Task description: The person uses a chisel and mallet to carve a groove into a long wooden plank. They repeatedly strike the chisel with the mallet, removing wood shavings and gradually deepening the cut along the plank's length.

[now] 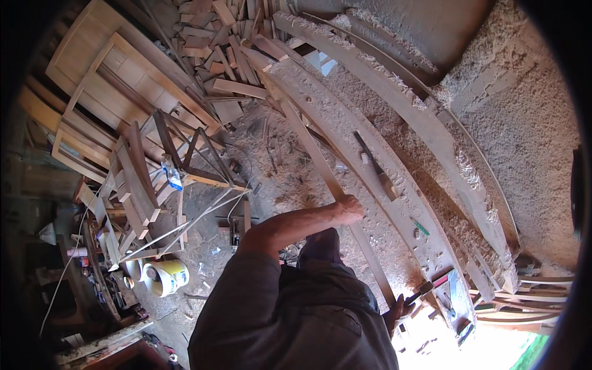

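Note:
My left hand (349, 210) is closed around a long, narrow wooden strip (370, 256), which runs beside the near edge of a workbench plank (345, 123). Lower down, by the end of that strip, my right hand (399, 309) is partly in shadow against glare. Its fingers are wrapped round what looks like a dark-handled tool (414, 297); its exact kind is hard to make out. A small wooden block (426, 288) and a red-handled item (441, 280) lie beyond it. On the plank rest a long dark tool with a wooden end (385, 183) and a small green object (421, 228).
Curved timber (419, 117) covered in shavings lies right of the bench, beside heaped sawdust (524, 105). Offcuts (213, 43) are piled at the far end. Door panels (123, 80), a metal-legged frame (194, 148) and a white bucket (176, 275) stand left. A cable crosses the littered floor.

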`<state>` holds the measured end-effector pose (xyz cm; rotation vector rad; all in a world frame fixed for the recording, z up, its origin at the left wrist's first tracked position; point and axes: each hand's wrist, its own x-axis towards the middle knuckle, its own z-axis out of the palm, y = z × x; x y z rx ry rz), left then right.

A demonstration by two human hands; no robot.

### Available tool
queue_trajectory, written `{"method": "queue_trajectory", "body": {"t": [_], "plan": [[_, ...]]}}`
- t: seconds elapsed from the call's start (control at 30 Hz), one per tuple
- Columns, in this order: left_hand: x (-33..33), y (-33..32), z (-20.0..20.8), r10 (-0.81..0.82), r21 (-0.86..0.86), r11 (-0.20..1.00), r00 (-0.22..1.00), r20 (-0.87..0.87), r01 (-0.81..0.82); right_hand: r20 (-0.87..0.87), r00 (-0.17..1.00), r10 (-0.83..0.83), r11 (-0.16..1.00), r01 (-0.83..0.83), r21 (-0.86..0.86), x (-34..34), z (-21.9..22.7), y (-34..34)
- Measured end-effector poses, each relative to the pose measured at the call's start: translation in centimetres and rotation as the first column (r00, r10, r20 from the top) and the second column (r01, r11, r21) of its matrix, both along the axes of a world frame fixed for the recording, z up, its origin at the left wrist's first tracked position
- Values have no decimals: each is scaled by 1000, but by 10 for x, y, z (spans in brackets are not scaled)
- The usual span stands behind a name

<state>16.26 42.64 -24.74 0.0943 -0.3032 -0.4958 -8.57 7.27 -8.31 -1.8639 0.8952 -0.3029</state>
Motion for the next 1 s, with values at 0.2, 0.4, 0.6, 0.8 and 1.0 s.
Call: {"method": "queue_trajectory", "body": {"t": [0.2,0.4,0.6,0.8,1.0], "plan": [[12,16,19,-459,693,82,590,664,-717,-143,989,44,985,-67,-160,-9,-15,2],[13,29,77,-690,397,-87,343,638,-914,-196,978,68,982,-100,-159,-7,-24,0],[24,71,184,-863,338,-223,347,368,-914,-295,954,53,998,-63,-27,44,21,90],[67,179,230,-372,231,-431,404,836,-873,-245,970,9,964,-74,-254,40,-22,135],[238,413,142,523,702,-621,484,702,-348,-343,931,-127,980,63,-191,41,-19,170]]}}
